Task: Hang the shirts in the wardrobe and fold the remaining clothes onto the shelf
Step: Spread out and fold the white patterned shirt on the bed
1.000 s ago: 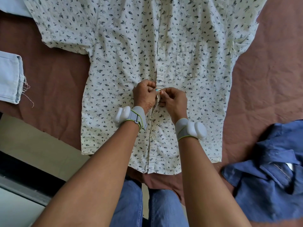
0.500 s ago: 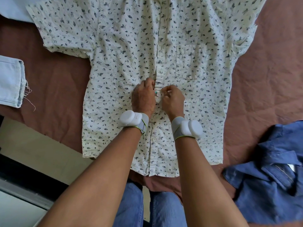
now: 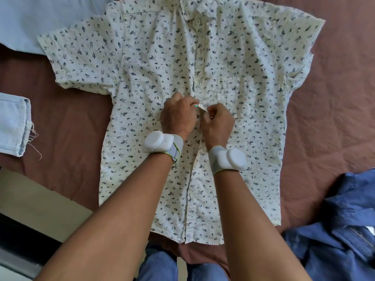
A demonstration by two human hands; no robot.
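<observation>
A leaf-print shirt point(image 3: 154, 82), laid flat on a brown bedsheet point(image 3: 77, 118), is pinched at its placket by the left hand point(image 3: 178, 115) and right hand point(image 3: 217, 122), buttoning unfinished, nothing yet hung.

I can read no text, label, brand, number or sign: the shirt point(image 3: 233, 63) bears only a leaf print, and the wrist bands point(image 3: 162, 142) are plain white.

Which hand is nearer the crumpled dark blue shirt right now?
Right. The right hand pinches the white leaf-print shirt at its placket, on the side toward the crumpled dark blue shirt; the left hand grips just beyond it, farther away.
</observation>
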